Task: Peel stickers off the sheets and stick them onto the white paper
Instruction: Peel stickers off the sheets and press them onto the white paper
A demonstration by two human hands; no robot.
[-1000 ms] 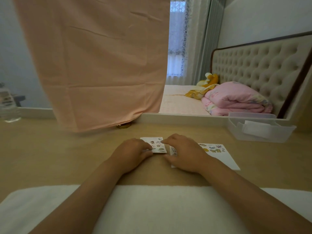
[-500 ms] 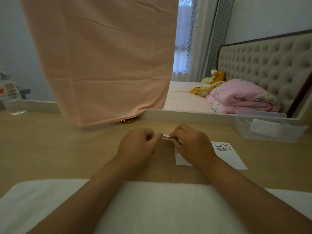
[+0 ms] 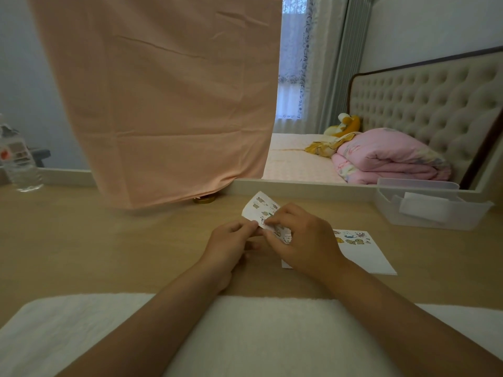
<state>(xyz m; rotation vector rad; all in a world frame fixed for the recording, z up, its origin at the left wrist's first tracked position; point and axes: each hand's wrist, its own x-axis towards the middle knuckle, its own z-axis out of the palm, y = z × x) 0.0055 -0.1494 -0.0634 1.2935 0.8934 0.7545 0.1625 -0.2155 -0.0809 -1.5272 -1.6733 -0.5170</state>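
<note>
Sticker sheet (image 3: 260, 206): flat on the desk (image 3: 109, 240) a sec ago, now lifted and tilted up
Left hand (image 3: 231, 240): pinching its lower left edge
Right hand (image 3: 304, 240): fingertips clamped on its face, picking one loose I reckon
White paper (image 3: 364, 257): on the desk just right, few stickers (image 3: 351, 238) already on

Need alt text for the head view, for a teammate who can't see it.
Two hands hold a sticker sheet tilted up off the wooden desk: the left hand pinches its near edge while the right hand's fingers pinch at its printed face. White paper with a few stickers lies on the desk to the right, before a clear bin.
</note>
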